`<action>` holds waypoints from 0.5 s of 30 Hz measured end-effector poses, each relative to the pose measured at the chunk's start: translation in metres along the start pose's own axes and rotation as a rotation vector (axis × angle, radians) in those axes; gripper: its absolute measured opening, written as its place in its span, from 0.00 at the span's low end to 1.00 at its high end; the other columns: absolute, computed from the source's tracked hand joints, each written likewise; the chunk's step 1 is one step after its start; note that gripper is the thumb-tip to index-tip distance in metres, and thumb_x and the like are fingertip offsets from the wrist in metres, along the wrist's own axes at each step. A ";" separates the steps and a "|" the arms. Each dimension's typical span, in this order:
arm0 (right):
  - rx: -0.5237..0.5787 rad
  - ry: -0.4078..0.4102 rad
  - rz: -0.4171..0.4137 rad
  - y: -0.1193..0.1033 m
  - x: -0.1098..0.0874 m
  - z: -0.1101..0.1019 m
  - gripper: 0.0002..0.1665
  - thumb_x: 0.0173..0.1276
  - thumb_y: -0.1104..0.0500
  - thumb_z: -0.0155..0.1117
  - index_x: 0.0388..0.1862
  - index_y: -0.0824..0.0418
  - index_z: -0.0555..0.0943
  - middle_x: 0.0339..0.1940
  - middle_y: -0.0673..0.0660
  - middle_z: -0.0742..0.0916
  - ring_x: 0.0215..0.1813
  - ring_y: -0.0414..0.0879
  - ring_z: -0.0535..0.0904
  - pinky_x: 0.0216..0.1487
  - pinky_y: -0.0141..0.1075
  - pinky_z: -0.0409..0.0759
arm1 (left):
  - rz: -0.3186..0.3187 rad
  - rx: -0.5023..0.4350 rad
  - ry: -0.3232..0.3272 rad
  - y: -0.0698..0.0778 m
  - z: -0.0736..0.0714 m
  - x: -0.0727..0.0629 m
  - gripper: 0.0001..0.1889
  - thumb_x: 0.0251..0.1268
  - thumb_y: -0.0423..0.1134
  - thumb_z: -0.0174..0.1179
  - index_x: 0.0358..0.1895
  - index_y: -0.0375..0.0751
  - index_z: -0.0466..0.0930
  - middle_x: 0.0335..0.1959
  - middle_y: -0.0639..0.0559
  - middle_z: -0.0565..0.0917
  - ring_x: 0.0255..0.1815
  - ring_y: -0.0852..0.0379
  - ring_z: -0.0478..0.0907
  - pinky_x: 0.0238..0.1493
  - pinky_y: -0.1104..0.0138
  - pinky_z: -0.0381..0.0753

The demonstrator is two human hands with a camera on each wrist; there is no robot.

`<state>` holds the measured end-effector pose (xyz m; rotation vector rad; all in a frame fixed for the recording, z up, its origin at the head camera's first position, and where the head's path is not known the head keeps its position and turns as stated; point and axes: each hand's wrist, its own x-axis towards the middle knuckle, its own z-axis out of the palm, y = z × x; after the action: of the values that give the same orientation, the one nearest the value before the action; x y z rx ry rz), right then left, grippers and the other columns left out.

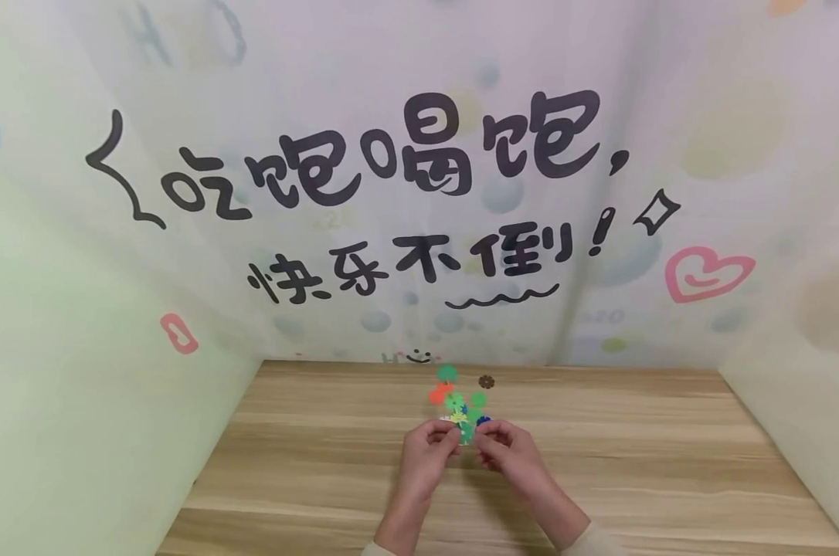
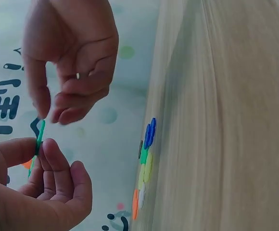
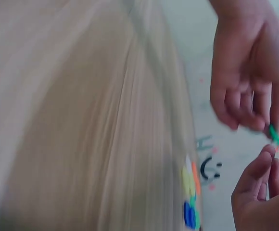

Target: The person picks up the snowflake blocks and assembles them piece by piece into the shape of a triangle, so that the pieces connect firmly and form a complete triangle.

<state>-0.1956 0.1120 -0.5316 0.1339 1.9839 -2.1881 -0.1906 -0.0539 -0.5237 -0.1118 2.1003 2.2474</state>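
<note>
My left hand [image 1: 425, 457] pinches a green snowflake disc [image 1: 466, 432] between thumb and fingers. The left wrist view shows this disc [image 2: 42, 130] almost edge-on, its upper part standing out above the fingertips. My right hand [image 1: 520, 457] is close beside it, thumb and fingers bent toward the disc. A gap shows between the right thumb and the other fingers in the left wrist view, with nothing held there. Just past the hands lie loose discs: an orange one [image 1: 437, 396], a brown one [image 1: 487, 381], a dark blue one [image 1: 484, 420], and several green and yellow ones.
The discs lie flat on a wood-grain table [image 1: 308, 463], low and close together. A printed wall sheet [image 1: 364, 309] with black lettering stands along the far edge, and pale side panels [image 1: 65, 386] flank the table.
</note>
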 end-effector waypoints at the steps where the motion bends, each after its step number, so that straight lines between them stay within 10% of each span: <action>1: -0.034 0.026 -0.020 0.000 0.003 -0.002 0.12 0.70 0.64 0.65 0.47 0.71 0.78 0.34 0.57 0.83 0.35 0.50 0.80 0.36 0.38 0.81 | 0.001 0.001 0.008 0.000 -0.001 0.000 0.09 0.65 0.33 0.66 0.43 0.30 0.82 0.31 0.47 0.83 0.32 0.54 0.82 0.35 0.65 0.81; 15: -0.322 0.148 -0.078 0.017 0.034 -0.039 0.17 0.69 0.66 0.65 0.56 0.67 0.79 0.38 0.60 0.82 0.31 0.53 0.81 0.29 0.38 0.80 | -0.017 0.007 0.040 0.001 -0.007 0.003 0.10 0.69 0.30 0.60 0.48 0.25 0.78 0.35 0.46 0.81 0.34 0.54 0.80 0.35 0.71 0.80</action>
<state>-0.2278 0.1464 -0.5590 0.1789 2.4309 -1.9168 -0.1941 -0.0608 -0.5232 -0.1751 2.1183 2.2468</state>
